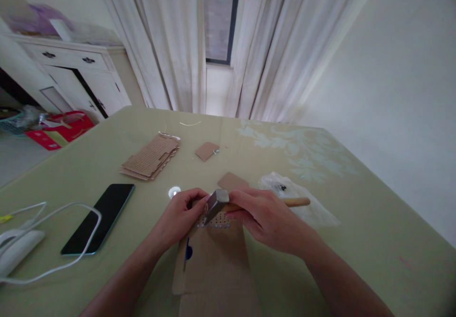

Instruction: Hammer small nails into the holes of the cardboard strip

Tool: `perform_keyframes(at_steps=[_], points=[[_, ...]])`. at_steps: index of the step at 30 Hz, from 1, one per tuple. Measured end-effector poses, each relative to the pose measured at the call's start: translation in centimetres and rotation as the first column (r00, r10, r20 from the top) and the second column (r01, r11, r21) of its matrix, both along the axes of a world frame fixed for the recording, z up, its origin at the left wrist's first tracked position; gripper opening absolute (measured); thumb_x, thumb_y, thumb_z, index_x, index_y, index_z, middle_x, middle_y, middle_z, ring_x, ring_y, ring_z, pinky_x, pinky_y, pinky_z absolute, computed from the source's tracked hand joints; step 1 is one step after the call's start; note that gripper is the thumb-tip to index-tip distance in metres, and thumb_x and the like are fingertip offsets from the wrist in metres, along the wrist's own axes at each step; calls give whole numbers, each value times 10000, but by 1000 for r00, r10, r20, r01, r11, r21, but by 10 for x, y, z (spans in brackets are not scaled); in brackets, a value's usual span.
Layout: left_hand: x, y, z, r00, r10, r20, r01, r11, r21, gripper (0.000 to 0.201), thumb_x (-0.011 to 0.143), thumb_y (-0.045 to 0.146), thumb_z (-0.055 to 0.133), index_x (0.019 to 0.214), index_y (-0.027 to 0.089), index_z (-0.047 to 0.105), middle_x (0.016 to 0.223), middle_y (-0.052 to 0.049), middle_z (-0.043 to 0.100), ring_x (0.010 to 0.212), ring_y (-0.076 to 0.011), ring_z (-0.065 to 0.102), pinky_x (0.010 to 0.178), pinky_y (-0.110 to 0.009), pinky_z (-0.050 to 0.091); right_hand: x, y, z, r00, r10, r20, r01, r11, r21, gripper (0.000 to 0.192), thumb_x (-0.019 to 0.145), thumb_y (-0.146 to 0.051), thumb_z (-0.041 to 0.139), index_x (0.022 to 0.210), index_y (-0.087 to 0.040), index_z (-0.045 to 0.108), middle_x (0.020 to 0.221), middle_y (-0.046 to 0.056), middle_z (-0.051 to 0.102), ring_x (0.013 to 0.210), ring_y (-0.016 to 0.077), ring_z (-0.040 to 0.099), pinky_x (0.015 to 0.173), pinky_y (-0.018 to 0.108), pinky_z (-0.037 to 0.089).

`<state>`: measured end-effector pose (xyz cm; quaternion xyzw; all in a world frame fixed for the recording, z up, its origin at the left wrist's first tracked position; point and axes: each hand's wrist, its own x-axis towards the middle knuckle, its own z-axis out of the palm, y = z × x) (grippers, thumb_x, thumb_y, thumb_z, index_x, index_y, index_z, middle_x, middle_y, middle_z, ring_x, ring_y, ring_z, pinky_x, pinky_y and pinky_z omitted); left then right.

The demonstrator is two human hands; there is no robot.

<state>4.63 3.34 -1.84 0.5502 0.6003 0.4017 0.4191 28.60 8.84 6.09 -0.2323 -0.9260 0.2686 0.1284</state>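
A hammer with a metal head (216, 203) and a wooden handle is gripped close to its head by my right hand (265, 217). Its head points down at a perforated piece (221, 221) with rows of small holes and shiny dots. That piece lies at the far end of a brown cardboard box (219, 265), which has a dark blue spot on its left side. My left hand (181, 217) is closed at the piece's left edge, thumb and forefinger together beside the hammer head; what they pinch is hidden.
Perforated cardboard sheets (151, 158) lie stacked at the far left. Small cardboard pieces (207, 151) and a clear plastic bag (302, 200) with dark bits lie farther back. On the left are a phone (99, 219), a white cable (90, 241) and a white device (21, 250).
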Motion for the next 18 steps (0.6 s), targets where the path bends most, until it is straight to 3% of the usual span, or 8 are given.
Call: perform_keyframes(at_steps=[6, 12, 15, 18], points=[[1, 0, 0, 1000, 15, 13, -15, 1000, 12, 335, 895, 461, 656, 890, 169, 820, 818, -40, 792, 771, -223, 677, 694, -295, 516, -4, -5, -5, 1000, -10, -6, 11, 999, 46, 59, 1099, -184, 600, 1068, -229, 623, 975, 17, 700, 878, 202, 671, 752, 289, 419], [-2, 2, -9, 999, 1, 42, 0, 1000, -12, 375, 907, 503, 654, 965, 170, 818, 913, -57, 814, 851, -249, 707, 737, -308, 538, -6, -6, -4, 999, -14, -45, 13, 1000, -17, 129, 1069, -147, 643, 1158, -240, 649, 1051, 18, 742, 939, 201, 689, 827, 294, 448], [-6, 0, -7, 999, -20, 35, 22, 998, -67, 408, 899, 530, 685, 1042, 166, 801, 895, -45, 787, 843, -241, 704, 713, -293, 532, -2, -3, -1, 980, -149, -134, 147, 989, -27, 126, 1068, -158, 634, 1170, -231, 637, 1084, 30, 752, 962, 204, 690, 846, 300, 452], [-12, -3, -1, 982, -136, 133, 157, 973, -170, 507, 848, 518, 798, 1227, 184, 756, 1006, -44, 783, 898, -237, 722, 735, -289, 562, 4, 12, -6, 902, -378, -210, 378, 925, -40, 98, 1089, -256, 612, 1182, -224, 614, 1069, 49, 758, 932, 216, 693, 823, 315, 452]])
